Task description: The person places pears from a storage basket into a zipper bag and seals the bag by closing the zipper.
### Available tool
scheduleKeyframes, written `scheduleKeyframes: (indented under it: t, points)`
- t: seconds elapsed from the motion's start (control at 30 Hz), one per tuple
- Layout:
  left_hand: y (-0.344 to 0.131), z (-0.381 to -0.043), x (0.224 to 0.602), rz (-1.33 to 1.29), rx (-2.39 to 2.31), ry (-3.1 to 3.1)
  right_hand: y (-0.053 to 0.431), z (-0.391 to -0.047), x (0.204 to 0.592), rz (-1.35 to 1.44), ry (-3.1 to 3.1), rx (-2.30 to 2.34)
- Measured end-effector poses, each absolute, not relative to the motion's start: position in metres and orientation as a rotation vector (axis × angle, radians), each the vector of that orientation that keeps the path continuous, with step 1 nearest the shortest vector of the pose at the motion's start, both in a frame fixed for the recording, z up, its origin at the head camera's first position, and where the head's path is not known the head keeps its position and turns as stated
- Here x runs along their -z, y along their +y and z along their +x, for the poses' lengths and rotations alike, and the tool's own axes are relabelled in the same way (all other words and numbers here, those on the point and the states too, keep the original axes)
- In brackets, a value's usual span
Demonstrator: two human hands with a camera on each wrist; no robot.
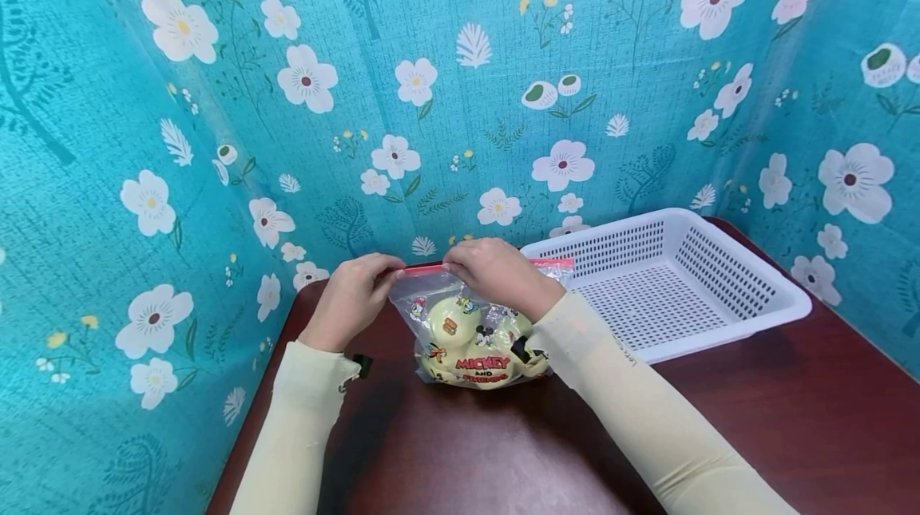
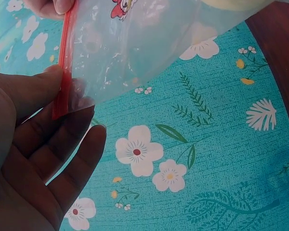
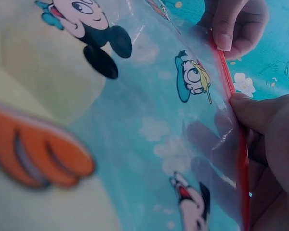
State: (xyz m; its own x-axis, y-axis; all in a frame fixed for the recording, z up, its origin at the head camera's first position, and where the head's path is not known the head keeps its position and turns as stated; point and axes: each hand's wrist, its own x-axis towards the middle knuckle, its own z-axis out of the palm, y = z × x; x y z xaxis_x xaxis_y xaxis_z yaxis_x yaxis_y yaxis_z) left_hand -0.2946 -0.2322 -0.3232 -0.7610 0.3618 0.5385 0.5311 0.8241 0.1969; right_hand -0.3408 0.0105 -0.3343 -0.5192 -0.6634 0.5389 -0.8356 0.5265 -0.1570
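A clear zip-lock bag [image 1: 481, 371] printed with cartoon characters stands on the table, holding several round pale-yellow things [image 1: 454, 322]. Along its top runs a red zip strip [image 3: 242, 159]. My left hand [image 1: 354, 298] pinches the left end of that strip between thumb and fingers; the left wrist view shows the thumb [image 2: 48, 86] on the strip at the bag's corner. My right hand [image 1: 499, 271] pinches the strip a short way to the right, with its thumb on the near side and fingers showing through the plastic behind. Both forearms wear pale sleeves.
A white perforated plastic basket [image 1: 747, 327] sits on the right of the dark red-brown table [image 1: 460, 451], just behind and beside the bag. Teal floral cloth [image 1: 446, 100] hangs behind the table and along both sides.
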Motion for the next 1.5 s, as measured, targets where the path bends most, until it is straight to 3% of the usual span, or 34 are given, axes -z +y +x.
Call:
scheduleKeyframes:
  t: [1.5]
  points:
    - [-0.239, -0.29, 0.325, -0.614, 0.476, -2.545, 0.025, -0.338, 0.335, 1.21, -2.396, -0.569]
